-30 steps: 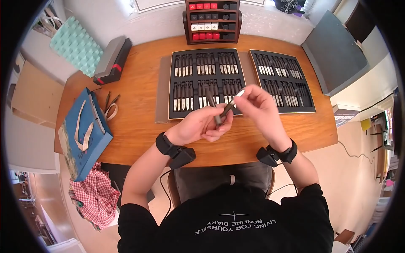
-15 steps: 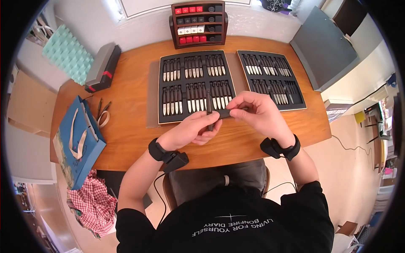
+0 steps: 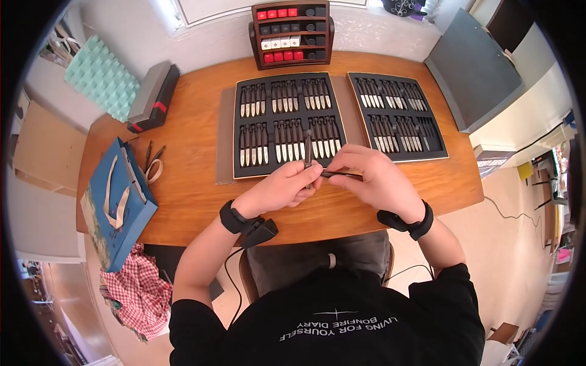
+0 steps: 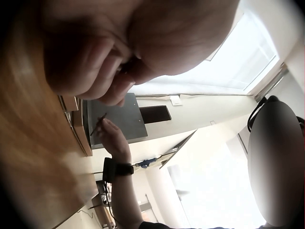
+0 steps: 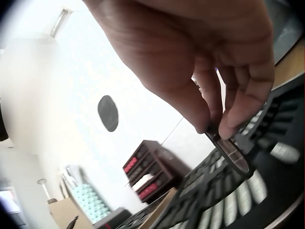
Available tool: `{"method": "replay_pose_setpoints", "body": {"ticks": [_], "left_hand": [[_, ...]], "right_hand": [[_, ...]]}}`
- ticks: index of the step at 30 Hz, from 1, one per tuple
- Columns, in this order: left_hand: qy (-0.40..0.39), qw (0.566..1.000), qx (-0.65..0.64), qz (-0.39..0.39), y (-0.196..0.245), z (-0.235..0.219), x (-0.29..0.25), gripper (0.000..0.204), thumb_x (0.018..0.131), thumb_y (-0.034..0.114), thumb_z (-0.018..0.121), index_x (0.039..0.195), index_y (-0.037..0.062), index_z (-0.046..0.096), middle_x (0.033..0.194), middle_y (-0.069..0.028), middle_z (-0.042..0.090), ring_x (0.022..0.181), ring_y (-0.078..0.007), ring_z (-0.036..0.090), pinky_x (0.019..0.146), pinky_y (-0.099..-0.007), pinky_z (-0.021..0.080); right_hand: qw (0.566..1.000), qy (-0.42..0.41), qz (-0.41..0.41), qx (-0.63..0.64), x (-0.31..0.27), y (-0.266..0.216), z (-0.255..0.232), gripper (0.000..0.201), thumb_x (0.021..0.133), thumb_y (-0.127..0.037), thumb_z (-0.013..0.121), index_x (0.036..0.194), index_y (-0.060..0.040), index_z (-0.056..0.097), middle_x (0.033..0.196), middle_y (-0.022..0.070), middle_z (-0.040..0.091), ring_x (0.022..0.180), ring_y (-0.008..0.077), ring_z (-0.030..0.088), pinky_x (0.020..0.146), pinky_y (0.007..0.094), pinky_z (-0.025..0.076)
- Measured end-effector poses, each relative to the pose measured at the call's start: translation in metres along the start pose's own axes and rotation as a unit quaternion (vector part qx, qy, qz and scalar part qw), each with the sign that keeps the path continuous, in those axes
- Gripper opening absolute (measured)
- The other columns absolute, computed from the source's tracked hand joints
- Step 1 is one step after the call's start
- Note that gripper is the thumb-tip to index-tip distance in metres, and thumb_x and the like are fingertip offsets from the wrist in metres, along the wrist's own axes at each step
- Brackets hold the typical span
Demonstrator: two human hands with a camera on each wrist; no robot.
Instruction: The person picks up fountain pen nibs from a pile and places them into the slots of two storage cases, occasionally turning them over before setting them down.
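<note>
In the head view, my left hand (image 3: pixel 281 190) grips a dark, slim, pen-like piece (image 3: pixel 308 145) standing nearly upright over the left tray (image 3: pixel 236 146). Just right of it, my right hand (image 3: pixel 383 182) pinches a thin dark piece (image 3: pixel 343 175) lying roughly level, its left end at my left fingertips. The right wrist view shows that dark piece (image 5: pixel 233 155) with a rounded brownish face, between the thumb and fingers of my right hand (image 5: pixel 190 52). Curled fingers of my left hand (image 4: pixel 109 52) hide most of their hold in the left wrist view.
Pale-tipped dark pieces fill rows in the left and right trays (image 3: pixel 442 137). Behind stands a wooden rack (image 3: pixel 292 33) of red, black and white items. A grey box (image 3: pixel 152 97) and blue bag (image 3: pixel 125 201) are at left, a grey panel (image 3: pixel 476 70) at right.
The pale tip at my right fingers a second ago no longer shows. The piece in my left hand has turned more upright, and the one in my right hand from slanted to nearly level.
</note>
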State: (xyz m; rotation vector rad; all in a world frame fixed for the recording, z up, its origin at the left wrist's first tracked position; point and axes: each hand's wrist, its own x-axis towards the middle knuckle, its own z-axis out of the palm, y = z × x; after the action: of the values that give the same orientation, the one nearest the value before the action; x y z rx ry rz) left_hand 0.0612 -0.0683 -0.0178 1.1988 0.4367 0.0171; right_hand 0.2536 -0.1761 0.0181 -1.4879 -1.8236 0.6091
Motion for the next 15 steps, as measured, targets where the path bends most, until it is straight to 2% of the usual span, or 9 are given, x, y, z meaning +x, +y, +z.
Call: {"method": "replay_pose_setpoints", "body": {"ticks": [2, 4, 5, 6, 7, 8, 9, 12, 15], "left_hand": [[0.007, 1.0, 0.008, -0.009, 0.002, 0.002, 0.0, 0.037, 0.103, 0.039, 0.039, 0.087, 0.007, 0.049, 0.061, 0.0068, 0.033, 0.048, -0.0025, 0.025, 0.043, -0.0198, 0.02], [0.011, 1.0, 0.006, 0.006, 0.003, 0.002, 0.0, 0.037, 0.103, 0.038, 0.038, 0.087, 0.0068, 0.049, 0.061, 0.0064, 0.033, 0.048, -0.0026, 0.025, 0.042, -0.0197, 0.02], [0.017, 1.0, 0.003, 0.02, 0.002, 0.002, 0.001, 0.037, 0.104, 0.037, 0.037, 0.087, 0.0066, 0.049, 0.061, 0.006, 0.034, 0.048, -0.0026, 0.025, 0.042, -0.0197, 0.021], [0.011, 1.0, 0.0, 0.023, 0.002, 0.002, 0.001, 0.037, 0.104, 0.037, 0.037, 0.087, 0.0066, 0.049, 0.061, 0.006, 0.034, 0.048, -0.0026, 0.025, 0.042, -0.0197, 0.021], [0.016, 1.0, 0.002, 0.02, 0.003, 0.001, 0.0, 0.037, 0.104, 0.037, 0.036, 0.087, 0.0063, 0.049, 0.061, 0.0057, 0.035, 0.048, -0.0027, 0.026, 0.042, -0.0196, 0.021], [0.021, 1.0, 0.004, 0.018, 0.004, 0.002, 0.0, 0.037, 0.104, 0.036, 0.035, 0.087, 0.0061, 0.049, 0.061, 0.0055, 0.035, 0.048, -0.0029, 0.026, 0.042, -0.0196, 0.021], [0.019, 1.0, 0.015, 0.014, 0.004, 0.003, -0.001, 0.038, 0.104, 0.036, 0.035, 0.087, 0.0061, 0.049, 0.062, 0.0053, 0.035, 0.048, -0.003, 0.026, 0.043, -0.0192, 0.022], [0.018, 0.999, 0.029, 0.001, 0.005, 0.007, -0.001, 0.037, 0.105, 0.036, 0.034, 0.086, 0.0064, 0.048, 0.062, 0.0053, 0.035, 0.049, -0.003, 0.025, 0.043, -0.019, 0.022], [0.017, 0.999, 0.027, 0.005, 0.005, 0.006, -0.001, 0.037, 0.105, 0.035, 0.034, 0.087, 0.0069, 0.048, 0.063, 0.0055, 0.035, 0.05, -0.0025, 0.024, 0.044, -0.0187, 0.021]], "right_hand": [[0.998, 0.035, -0.032, -0.032, -0.002, 0.002, -0.002, 0.012, 0.078, -0.004, 0.07, 0.088, -0.0008, 0.066, 0.084, 0.0112, 0.057, 0.075, 0.0285, 0.059, 0.068, 0.0343, 0.049], [0.992, 0.075, -0.038, -0.096, -0.006, 0.028, -0.016, 0.01, 0.078, -0.003, 0.07, 0.087, -0.0014, 0.067, 0.085, 0.0101, 0.057, 0.075, 0.026, 0.059, 0.066, 0.0329, 0.048], [0.995, 0.093, 0.035, -0.015, -0.006, 0.03, -0.027, 0.012, 0.078, -0.002, 0.07, 0.089, -0.0021, 0.068, 0.083, 0.0083, 0.057, 0.073, 0.0212, 0.059, 0.065, 0.0301, 0.048], [0.989, 0.111, 0.088, -0.049, -0.008, 0.038, -0.044, 0.012, 0.079, -0.003, 0.071, 0.091, -0.0016, 0.068, 0.081, 0.0051, 0.058, 0.072, 0.0146, 0.057, 0.064, 0.0266, 0.046], [0.984, 0.153, 0.093, 0.001, -0.012, 0.065, -0.058, 0.011, 0.082, -0.005, 0.07, 0.092, -0.0005, 0.068, 0.079, 0.0023, 0.061, 0.07, 0.0101, 0.055, 0.063, 0.0241, 0.045], [0.965, 0.17, 0.183, 0.081, -0.015, 0.081, -0.077, 0.011, 0.085, -0.006, 0.069, 0.094, 0.0013, 0.067, 0.08, 0.0012, 0.064, 0.07, 0.0076, 0.056, 0.064, 0.0219, 0.045], [0.964, 0.18, 0.171, 0.095, -0.019, 0.105, -0.097, 0.013, 0.087, -0.008, 0.067, 0.096, 0.0019, 0.067, 0.081, 0.0019, 0.066, 0.07, 0.0074, 0.058, 0.065, 0.0211, 0.046], [0.932, 0.159, 0.316, 0.078, -0.029, 0.128, -0.148, 0.019, 0.088, -0.016, 0.067, 0.097, 0.0012, 0.068, 0.081, 0.0013, 0.066, 0.072, 0.0064, 0.06, 0.064, 0.0189, 0.048], [0.915, 0.142, 0.375, 0.046, -0.035, 0.148, -0.166, 0.019, 0.088, -0.015, 0.067, 0.097, 0.0015, 0.067, 0.08, 0.0021, 0.066, 0.071, 0.0071, 0.062, 0.063, 0.0193, 0.05]]}}
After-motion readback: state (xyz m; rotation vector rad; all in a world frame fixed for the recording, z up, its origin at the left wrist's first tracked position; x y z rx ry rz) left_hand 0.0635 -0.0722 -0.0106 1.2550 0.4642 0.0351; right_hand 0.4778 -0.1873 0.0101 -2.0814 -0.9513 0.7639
